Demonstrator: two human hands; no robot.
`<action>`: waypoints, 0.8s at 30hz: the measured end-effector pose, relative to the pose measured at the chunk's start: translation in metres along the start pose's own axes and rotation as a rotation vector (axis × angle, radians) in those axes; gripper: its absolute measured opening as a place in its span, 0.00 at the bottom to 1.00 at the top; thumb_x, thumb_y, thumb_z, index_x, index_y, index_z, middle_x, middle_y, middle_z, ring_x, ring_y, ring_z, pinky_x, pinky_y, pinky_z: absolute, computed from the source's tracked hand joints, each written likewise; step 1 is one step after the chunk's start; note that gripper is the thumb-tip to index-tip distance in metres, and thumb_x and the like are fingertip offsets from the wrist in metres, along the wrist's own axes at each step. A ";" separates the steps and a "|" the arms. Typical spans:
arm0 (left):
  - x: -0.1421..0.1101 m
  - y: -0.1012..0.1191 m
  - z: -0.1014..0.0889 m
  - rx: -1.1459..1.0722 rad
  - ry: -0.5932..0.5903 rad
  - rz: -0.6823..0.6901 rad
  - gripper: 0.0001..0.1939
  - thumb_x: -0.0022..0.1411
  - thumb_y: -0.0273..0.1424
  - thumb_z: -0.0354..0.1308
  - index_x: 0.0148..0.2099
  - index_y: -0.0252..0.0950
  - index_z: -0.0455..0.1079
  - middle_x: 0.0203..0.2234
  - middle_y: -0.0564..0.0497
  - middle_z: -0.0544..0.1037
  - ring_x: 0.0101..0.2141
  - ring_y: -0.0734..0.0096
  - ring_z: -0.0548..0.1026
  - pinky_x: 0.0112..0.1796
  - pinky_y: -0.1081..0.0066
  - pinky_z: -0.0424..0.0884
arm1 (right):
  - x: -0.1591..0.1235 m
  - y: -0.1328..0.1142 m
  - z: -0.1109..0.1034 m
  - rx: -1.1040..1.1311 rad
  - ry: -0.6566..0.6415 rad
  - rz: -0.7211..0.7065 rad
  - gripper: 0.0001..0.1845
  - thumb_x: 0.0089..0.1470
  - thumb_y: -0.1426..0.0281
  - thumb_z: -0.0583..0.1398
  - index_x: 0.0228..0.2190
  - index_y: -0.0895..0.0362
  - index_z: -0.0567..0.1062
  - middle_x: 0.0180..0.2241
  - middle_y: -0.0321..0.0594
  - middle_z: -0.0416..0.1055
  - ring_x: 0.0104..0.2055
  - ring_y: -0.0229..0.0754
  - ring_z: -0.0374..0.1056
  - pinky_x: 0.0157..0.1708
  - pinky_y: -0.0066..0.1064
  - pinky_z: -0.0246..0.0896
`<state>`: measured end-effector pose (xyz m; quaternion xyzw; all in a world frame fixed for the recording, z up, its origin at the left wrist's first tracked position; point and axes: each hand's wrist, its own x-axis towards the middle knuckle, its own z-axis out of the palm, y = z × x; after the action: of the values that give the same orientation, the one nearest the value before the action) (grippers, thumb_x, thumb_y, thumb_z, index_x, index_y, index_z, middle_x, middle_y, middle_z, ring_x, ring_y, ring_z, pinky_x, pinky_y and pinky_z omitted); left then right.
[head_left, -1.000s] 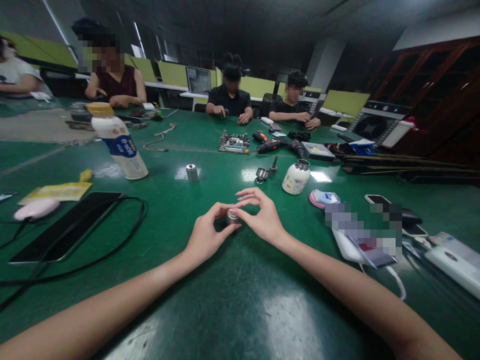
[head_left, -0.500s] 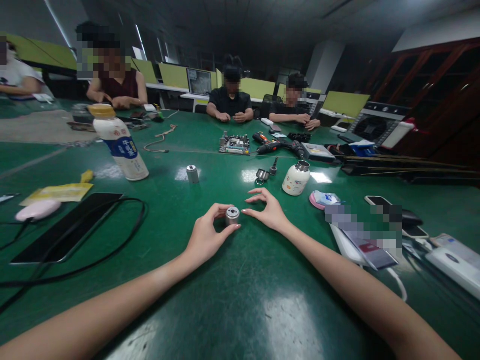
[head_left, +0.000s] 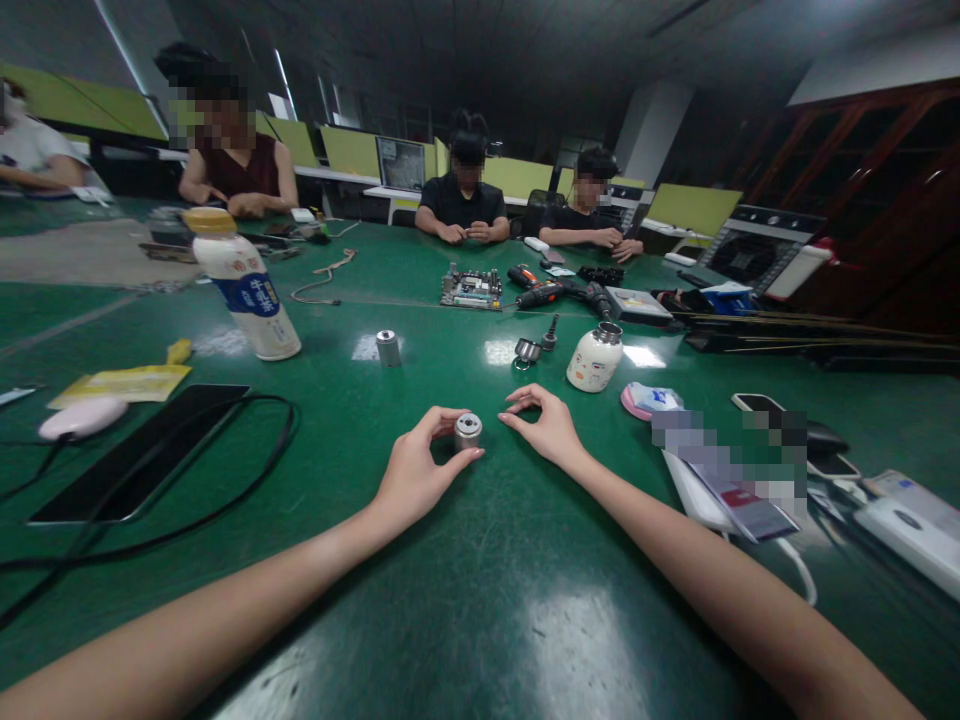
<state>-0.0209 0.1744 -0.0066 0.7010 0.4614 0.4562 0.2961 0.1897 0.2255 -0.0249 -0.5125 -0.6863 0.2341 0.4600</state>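
Thumb and fingers of my left hand (head_left: 424,458) curl round a small silver metal cylinder (head_left: 468,431), which stands upright with dark holes in its top face. To the right, apart from the cylinder, my right hand (head_left: 547,428) holds nothing; its fingers are bent, with a small gap to the thumb. A second metal cylinder (head_left: 388,348) with a small knob on top stands beyond my left hand. Farther off on the right are a steel bottle stopper-like part (head_left: 527,350) with a ring and a cream bottle (head_left: 595,358) without a cap.
Left lie a black tablet (head_left: 142,455), a black cable (head_left: 281,440) and a drink bottle (head_left: 251,300). A circuit board (head_left: 471,288) and power drill (head_left: 540,295) are farther back. Phones and a power bank (head_left: 911,520) lie right. Several people sit across the green table (head_left: 450,600).
My right hand has drawn slightly away to the right from the cylinder, and its fingers and thumb have come closer together. My left hand stays round the cylinder.
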 end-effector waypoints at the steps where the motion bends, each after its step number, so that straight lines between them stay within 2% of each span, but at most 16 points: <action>1: 0.000 0.000 0.000 0.000 0.000 -0.001 0.17 0.53 0.35 0.67 0.45 0.37 0.71 0.42 0.46 0.81 0.44 0.60 0.80 0.50 0.58 0.75 | 0.000 -0.002 0.000 0.031 0.007 0.007 0.11 0.47 0.67 0.68 0.34 0.56 0.75 0.31 0.39 0.79 0.36 0.44 0.77 0.44 0.40 0.69; 6: 0.000 -0.002 0.001 -0.004 -0.002 0.004 0.17 0.54 0.35 0.67 0.45 0.37 0.70 0.42 0.46 0.81 0.43 0.61 0.80 0.50 0.58 0.75 | 0.000 -0.024 0.005 0.281 0.080 -0.014 0.14 0.47 0.64 0.69 0.33 0.56 0.73 0.33 0.42 0.80 0.38 0.45 0.78 0.43 0.38 0.72; 12: -0.001 -0.002 0.001 0.004 -0.007 0.015 0.17 0.54 0.36 0.66 0.45 0.38 0.71 0.42 0.47 0.81 0.43 0.60 0.80 0.48 0.58 0.75 | -0.009 -0.057 0.015 0.475 -0.015 -0.023 0.17 0.47 0.61 0.69 0.35 0.54 0.71 0.35 0.40 0.80 0.39 0.42 0.78 0.42 0.35 0.74; 16: -0.001 -0.001 0.001 -0.002 -0.009 0.015 0.16 0.54 0.36 0.66 0.45 0.38 0.70 0.41 0.47 0.81 0.42 0.60 0.80 0.47 0.58 0.76 | -0.015 -0.066 0.019 0.486 -0.065 -0.047 0.15 0.49 0.62 0.68 0.36 0.54 0.72 0.34 0.38 0.80 0.38 0.42 0.78 0.41 0.34 0.75; 24: 0.000 0.000 0.001 -0.010 -0.006 0.016 0.16 0.54 0.36 0.66 0.44 0.39 0.69 0.40 0.48 0.81 0.41 0.61 0.80 0.46 0.59 0.76 | -0.015 -0.066 0.019 0.379 -0.064 -0.068 0.13 0.51 0.63 0.68 0.34 0.55 0.73 0.34 0.38 0.78 0.40 0.42 0.78 0.44 0.35 0.73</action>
<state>-0.0203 0.1744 -0.0070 0.7046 0.4524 0.4588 0.2973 0.1421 0.1903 0.0126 -0.3853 -0.6612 0.3599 0.5338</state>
